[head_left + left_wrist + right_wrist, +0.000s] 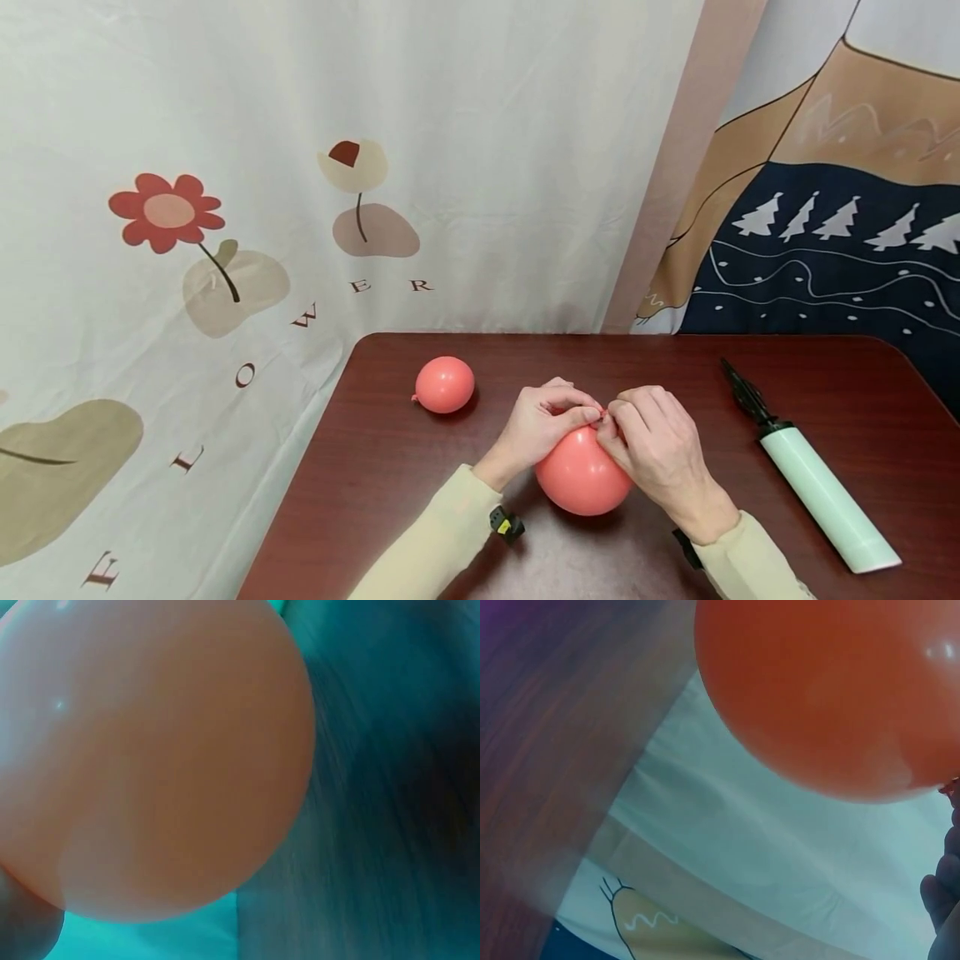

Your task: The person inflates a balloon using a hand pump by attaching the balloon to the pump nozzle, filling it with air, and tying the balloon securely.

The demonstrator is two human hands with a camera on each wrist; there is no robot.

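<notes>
A round coral-red balloon (585, 482), inflated, hangs below both hands with its neck turned upward. At its neck the left hand (542, 423) pinches the rubber between thumb and fingers. Close beside it, the right hand (662, 446) pinches the same neck from the other side, fingers curled. Between the fingertips a short bit of red rubber shows, its exact shape mostly hidden. The left wrist view is largely filled by the balloon (165, 757). In the right wrist view the balloon (840, 697) tapers toward its neck at the right edge, next to some fingers (949, 862).
A smaller tied balloon (445, 385) sits on the dark red-brown table (352, 500) to the left. At the right lies a hand pump (825, 496), mint green with a black nozzle. Behind the table's far edge hangs a printed curtain (495, 167).
</notes>
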